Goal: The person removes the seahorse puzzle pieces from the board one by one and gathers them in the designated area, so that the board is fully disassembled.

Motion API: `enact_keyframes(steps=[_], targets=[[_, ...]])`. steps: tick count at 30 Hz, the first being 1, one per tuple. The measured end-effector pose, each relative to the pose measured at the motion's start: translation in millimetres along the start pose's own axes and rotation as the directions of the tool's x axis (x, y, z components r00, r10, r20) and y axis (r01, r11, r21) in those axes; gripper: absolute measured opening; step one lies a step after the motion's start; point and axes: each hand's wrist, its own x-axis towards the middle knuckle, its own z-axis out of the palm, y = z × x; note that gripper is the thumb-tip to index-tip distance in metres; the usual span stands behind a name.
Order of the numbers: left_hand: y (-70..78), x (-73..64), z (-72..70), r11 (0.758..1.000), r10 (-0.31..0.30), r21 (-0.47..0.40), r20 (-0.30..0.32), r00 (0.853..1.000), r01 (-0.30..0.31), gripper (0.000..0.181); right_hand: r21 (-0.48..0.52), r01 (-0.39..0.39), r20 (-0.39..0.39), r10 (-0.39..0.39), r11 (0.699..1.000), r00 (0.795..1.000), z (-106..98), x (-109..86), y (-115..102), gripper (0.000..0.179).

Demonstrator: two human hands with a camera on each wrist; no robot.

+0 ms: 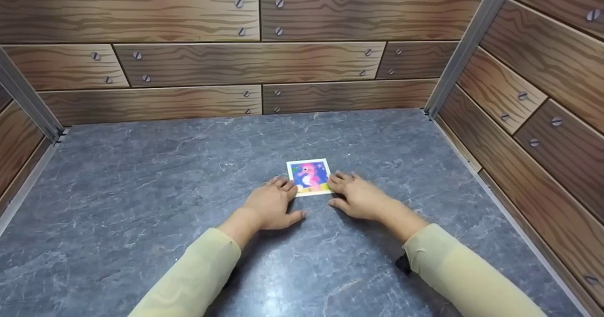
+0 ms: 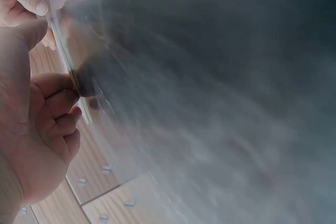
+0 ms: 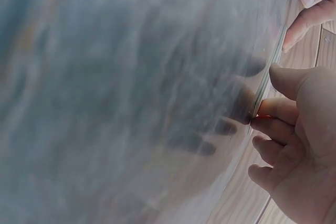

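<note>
A thin square picture board with a white border lies flat on the tabletop; it shows a pink seahorse on blue. At its left edge my left hand touches it with the fingertips, the thumb spread apart near the front edge. My right hand touches the opposite edge the same way, thumb lower on the table. From low down, the left wrist view shows the board's thin side against the left fingers. In the right wrist view the right fingers meet the board's edge.
The grey marbled tabletop spreads around the hands. Wood-patterned walls stand behind it and along both sides, with grey metal corner posts. A small black object shows by the right sleeve.
</note>
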Motion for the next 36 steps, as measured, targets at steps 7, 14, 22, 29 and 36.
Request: enact_keyframes(steps=[7, 14, 22, 29, 36], targets=[[-3.8, -15.7, -1.2, 1.0, 0.016, -0.012, -0.021, 1.0, -0.016, 0.078, 0.006, 0.031, 0.01, -0.031, 0.999, 0.999, 2.6, -0.7, -11.4, 0.06], [-8.1, -32.6, 0.6, 1.0, 0.018, -0.011, -0.017, 1.0, -0.019, 0.078, 0.016, 0.071, 0.011, -0.071, 0.997, 0.997, 7.1, -1.2, -22.3, 0.06], [-11.9, -48.9, 2.2, 0.999, 0.051, -0.008, -0.057, 0.997, -0.051, 0.078, 0.0, 0.111, 0.018, -0.111, 0.994, 0.994, 8.1, -3.1, -35.7, 0.06], [-13.9, -62.3, 5.5, 0.999, 0.053, 0.01, -0.065, 0.996, -0.052, 0.077, -0.008, 0.119, 0.038, -0.119, 0.993, 0.992, 12.1, -4.1, -46.0, 0.06], [-13.0, -72.6, 4.8, 0.999, 0.043, 0.021, -0.065, 0.997, -0.042, 0.077, -0.027, 0.135, 0.051, -0.134, 0.99, 0.99, 13.0, -5.3, -50.9, 0.061]])
